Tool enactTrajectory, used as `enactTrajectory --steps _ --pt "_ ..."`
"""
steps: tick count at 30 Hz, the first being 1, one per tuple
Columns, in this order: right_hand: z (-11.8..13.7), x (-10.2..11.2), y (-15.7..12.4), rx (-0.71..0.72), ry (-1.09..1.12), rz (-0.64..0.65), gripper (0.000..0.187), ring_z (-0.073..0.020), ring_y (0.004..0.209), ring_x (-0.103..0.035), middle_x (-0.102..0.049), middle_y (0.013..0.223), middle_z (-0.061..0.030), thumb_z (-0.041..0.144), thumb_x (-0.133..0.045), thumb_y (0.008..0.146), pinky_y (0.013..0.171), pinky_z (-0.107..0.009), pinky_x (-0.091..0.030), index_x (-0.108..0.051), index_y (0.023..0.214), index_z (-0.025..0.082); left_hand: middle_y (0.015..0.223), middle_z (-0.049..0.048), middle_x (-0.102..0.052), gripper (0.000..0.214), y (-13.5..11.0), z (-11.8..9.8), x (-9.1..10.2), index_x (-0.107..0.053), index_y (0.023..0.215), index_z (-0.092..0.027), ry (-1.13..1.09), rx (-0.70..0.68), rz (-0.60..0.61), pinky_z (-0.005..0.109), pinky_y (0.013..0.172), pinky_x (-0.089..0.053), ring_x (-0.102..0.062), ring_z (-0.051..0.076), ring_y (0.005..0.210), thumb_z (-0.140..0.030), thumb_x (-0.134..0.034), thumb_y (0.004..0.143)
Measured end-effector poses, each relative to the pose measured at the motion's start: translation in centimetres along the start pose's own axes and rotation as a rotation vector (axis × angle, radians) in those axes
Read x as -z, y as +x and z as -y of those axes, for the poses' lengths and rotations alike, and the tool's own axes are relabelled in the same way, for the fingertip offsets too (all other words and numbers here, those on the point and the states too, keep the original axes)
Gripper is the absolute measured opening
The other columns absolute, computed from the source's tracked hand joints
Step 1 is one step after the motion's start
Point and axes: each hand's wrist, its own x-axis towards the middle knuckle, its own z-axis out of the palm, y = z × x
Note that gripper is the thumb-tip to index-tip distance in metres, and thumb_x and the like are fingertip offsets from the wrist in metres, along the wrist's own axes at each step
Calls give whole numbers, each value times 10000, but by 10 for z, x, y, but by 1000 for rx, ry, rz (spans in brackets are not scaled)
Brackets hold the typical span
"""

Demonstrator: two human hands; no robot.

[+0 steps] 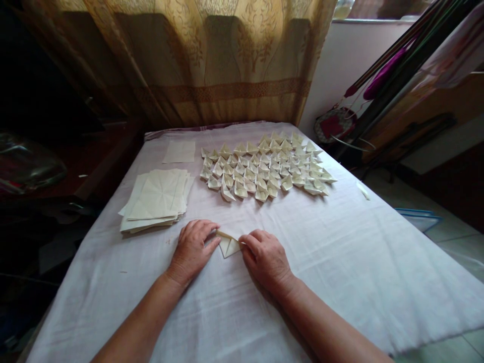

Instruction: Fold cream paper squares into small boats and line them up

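A small cream paper piece (pixel 228 245), partly folded into a triangle, lies on the white cloth (pixel 340 252) near the front. My left hand (pixel 192 249) presses on its left side with curled fingers. My right hand (pixel 264 257) pinches its right edge. Farther back, several finished folded paper pieces (pixel 264 169) lie spread in rows. A stack of flat cream paper sheets (pixel 159 199) sits to the left, and a single sheet (pixel 179 151) lies behind it.
A patterned brown curtain (pixel 212 65) hangs behind the table. Dark furniture (pixel 56 166) stands at the left. At the right, poles and a frame (pixel 397 75) lean against the wall over a tiled floor. A small paper scrap (pixel 363 190) lies near the right edge.
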Motion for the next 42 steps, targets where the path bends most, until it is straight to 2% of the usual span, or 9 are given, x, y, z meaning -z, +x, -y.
enactTrajectory --steps 4,9,12,16,20,27,35,38,42 --pt "-2 -3 0 -37 59 -20 179 -186 758 -590 -656 804 -18 95 -566 820 711 -292 -383 -659 909 219 865 12 -681 89 8 4 6 -617 866 -209 -61 -23 90 346 808 -468 -609 205 865 -194 -693 823" --pt "-3 -2 0 -41 93 -43 208 -181 751 -585 -654 803 -19 80 -545 814 706 -281 -387 -632 956 205 765 -3 -655 131 18 10 15 -591 763 -201 -86 -139 205 315 745 -432 -592 190 797 -239 -683 849" --pt "-4 1 1 36 8 14 212 -167 715 -554 -639 813 -14 70 -536 847 692 -273 -375 -641 949 223 791 9 -674 38 19 13 18 -634 856 -205 -91 -229 226 306 732 -435 -600 185 794 -234 -636 881" --pt "-7 6 3 189 -89 119 160 -152 711 -524 -618 840 -15 114 -605 889 691 -273 -356 -674 949 245 859 34 -705 121 15 15 19 -681 988 -214 -121 -295 235 316 770 -453 -619 186 829 -260 -590 923" --pt "-7 9 5 229 -116 175 158 -151 726 -505 -597 854 -10 238 -671 902 691 -273 -350 -695 1043 307 833 33 -691 167 10 15 17 -726 928 -236 -130 -304 215 313 759 -447 -614 184 827 -288 -568 949" --pt "-9 10 4 211 -20 167 193 -150 746 -518 -593 859 -14 248 -671 908 711 -276 -359 -708 1083 321 828 28 -648 241 2 16 14 -744 1055 -283 -155 -375 153 286 730 -446 -586 160 801 -313 -514 988" --pt "-13 3 1 150 25 63 181 -164 706 -519 -599 769 -32 105 -488 932 700 -281 -372 -621 832 175 861 39 -657 250 0 17 16 -745 1025 -266 -120 -437 115 290 740 -459 -586 164 820 -301 -499 996" --pt "-12 4 1 176 15 52 190 -166 722 -533 -621 818 -40 88 -491 933 702 -285 -376 -656 968 175 888 41 -671 238 -1 17 15 -737 1043 -269 -97 -462 102 297 768 -466 -593 168 845 -273 -503 993" --pt "-12 6 2 239 44 45 171 -150 732 -546 -621 846 -17 218 -581 952 695 -274 -379 -701 1061 273 864 33 -663 208 -2 18 13 -729 1030 -253 -106 -479 80 280 743 -456 -588 161 816 -256 -527 981"
